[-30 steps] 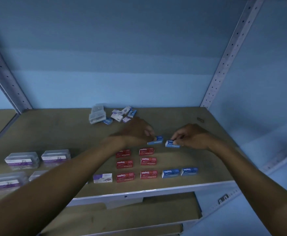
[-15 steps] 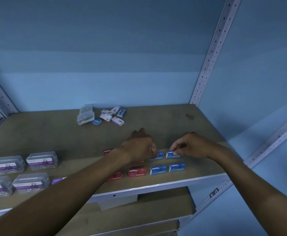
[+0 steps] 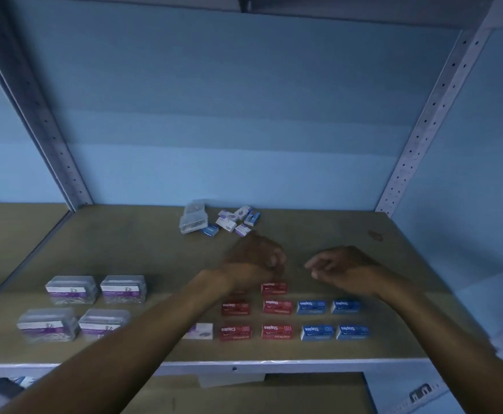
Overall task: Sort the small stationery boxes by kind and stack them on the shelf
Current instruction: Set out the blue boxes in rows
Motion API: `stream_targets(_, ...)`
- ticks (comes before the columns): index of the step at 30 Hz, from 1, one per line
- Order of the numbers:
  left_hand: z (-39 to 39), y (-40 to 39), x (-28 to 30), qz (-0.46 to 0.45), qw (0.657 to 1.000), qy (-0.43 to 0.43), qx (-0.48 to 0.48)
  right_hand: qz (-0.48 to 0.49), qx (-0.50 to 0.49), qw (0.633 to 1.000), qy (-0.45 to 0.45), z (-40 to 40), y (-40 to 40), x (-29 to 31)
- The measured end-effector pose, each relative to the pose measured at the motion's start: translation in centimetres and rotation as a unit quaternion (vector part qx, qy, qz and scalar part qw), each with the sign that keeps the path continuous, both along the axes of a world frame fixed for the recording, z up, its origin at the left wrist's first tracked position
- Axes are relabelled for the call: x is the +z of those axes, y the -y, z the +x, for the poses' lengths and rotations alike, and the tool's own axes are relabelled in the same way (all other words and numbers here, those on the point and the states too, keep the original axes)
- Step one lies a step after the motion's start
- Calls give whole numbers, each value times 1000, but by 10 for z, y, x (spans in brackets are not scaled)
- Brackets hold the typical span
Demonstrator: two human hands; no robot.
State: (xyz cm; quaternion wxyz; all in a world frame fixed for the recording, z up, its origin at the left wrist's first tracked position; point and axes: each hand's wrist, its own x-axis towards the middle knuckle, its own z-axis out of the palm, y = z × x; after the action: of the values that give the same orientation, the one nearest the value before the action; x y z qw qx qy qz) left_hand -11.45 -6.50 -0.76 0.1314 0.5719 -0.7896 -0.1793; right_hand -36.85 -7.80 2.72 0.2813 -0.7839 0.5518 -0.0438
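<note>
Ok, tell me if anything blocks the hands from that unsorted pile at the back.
Nothing visible does. Bare shelf lies between the left hand, the right hand and the unsorted pile; the sorted rows sit nearer the person.

Red staple boxes with white lettering sit beside blue staple boxes with white lettering on a tan shelf. Clear plastic boxes carry white-and-purple labels. The wall behind is pale blue.
</note>
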Motion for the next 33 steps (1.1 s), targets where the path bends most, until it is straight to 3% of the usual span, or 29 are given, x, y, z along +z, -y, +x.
stream_targets(2,38,12,-14,7,997,12,73,-14,21,1000,4,23,9,-3)
stream_targets(5,67,19,1,-70,994,56,69,-60,46,997,-8,60,26,-10)
stream_targets(10,90,23,7,-50,981,141,122,-123,70,989,-49,103,68,-29)
stream_targets(15,92,32,0,-30,969,216,119,-141,81,977,-138,134,100,-43)
stream_targets(21,98,38,-10,-79,948,297,84,-164,111,968,-157,141,101,-46)
stream_targets(29,102,24,-19,-159,942,293,42,-181,111,968,-133,117,87,-44)
stream_targets(33,103,16,-26,-233,937,261,14,-186,108,975,-64,105,71,-54)
